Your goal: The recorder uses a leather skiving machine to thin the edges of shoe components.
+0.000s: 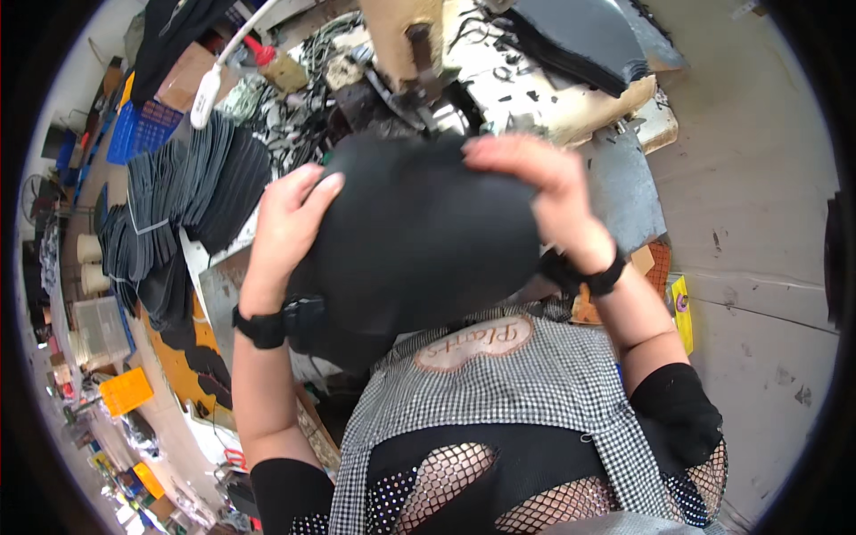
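Observation:
A large black leather-like piece (419, 241), smooth and slightly blurred, is held up in front of the machine. At its left edge my left hand (290, 218) grips it, with the thumb on top and the other fingers partly hidden. My right hand (553, 192) is closed over its far right edge, the fingers bent along the rim and smeared by motion. Just beyond the piece stands a beige machine column (401, 36) with dark metal parts, whose lower working area is hidden behind the piece.
Dark scraps (312, 98) litter the machine table. Stacked black cut pieces (187, 187) lie at the left, and another black stack (580, 40) sits at the far right. A white cable switch (206, 96) hangs near the left stack. A blue crate (143, 129) stands farther off.

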Demonstrator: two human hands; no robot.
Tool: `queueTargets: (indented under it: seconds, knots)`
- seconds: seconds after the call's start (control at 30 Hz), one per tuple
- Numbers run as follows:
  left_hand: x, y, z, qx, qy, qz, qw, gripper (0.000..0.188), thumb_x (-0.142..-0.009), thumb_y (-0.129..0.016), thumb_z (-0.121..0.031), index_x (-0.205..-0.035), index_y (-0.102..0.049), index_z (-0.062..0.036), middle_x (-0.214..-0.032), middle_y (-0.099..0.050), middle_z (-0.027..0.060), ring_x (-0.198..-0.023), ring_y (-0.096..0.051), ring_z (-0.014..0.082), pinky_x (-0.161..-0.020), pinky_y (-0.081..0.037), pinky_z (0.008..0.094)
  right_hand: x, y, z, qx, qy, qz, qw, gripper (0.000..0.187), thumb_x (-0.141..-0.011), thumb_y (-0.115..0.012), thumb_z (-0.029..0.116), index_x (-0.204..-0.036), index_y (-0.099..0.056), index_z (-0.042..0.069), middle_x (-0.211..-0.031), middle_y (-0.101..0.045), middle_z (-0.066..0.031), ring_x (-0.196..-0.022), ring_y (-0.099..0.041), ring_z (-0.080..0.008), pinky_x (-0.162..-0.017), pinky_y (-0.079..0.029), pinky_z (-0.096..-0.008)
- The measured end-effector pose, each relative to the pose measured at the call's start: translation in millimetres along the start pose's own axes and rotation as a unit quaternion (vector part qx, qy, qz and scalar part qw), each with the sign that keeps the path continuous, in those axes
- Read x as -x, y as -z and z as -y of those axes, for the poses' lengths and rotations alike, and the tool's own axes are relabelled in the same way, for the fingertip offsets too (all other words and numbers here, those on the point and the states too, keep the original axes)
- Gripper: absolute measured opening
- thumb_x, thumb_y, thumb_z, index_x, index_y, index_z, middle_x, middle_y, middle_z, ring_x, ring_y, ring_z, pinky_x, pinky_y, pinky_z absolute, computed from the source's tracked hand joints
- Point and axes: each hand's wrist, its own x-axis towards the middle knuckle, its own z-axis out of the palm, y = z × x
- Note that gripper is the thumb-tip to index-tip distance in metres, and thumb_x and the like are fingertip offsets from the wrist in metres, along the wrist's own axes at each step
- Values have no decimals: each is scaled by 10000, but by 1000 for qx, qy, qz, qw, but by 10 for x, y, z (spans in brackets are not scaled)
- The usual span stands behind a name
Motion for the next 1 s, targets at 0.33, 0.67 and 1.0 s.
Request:
queueTargets:
  seconds: [0.33,0.67,1.0]
  knots:
    - [-53,-778,-463,227,139,170,949,259,-930,-561,-235,-971,-603,17,-715,-612,23,-510,-594,96,-465,-468,194,-245,896,394,70,-10,-122,990,241,-757,-664,96,-961,-659,-32,-986,-671,-139,-911,-648,-195,-835,-505,-288]
    - [-302,-21,-297,169,154,166,959,121,-899,-595,-130,-826,-613,-35,-709,-624,-20,-609,-564,30,-579,-451,179,446,301,506,134,71,3,988,280,-627,-637,-41,-905,-673,-33,-853,-680,-153,-751,-689,-261,-645,-563,-312]
    - [-365,-299,-589,-106,100,166,975,351,-906,-583,-296,-746,-621,14,-553,-584,35,-460,-531,80,-426,-423,234,78,779,654,287,57,-105,950,246,-643,-688,-28,-888,-674,-12,-878,-667,-145,-751,-657,-261,-678,-532,-317]
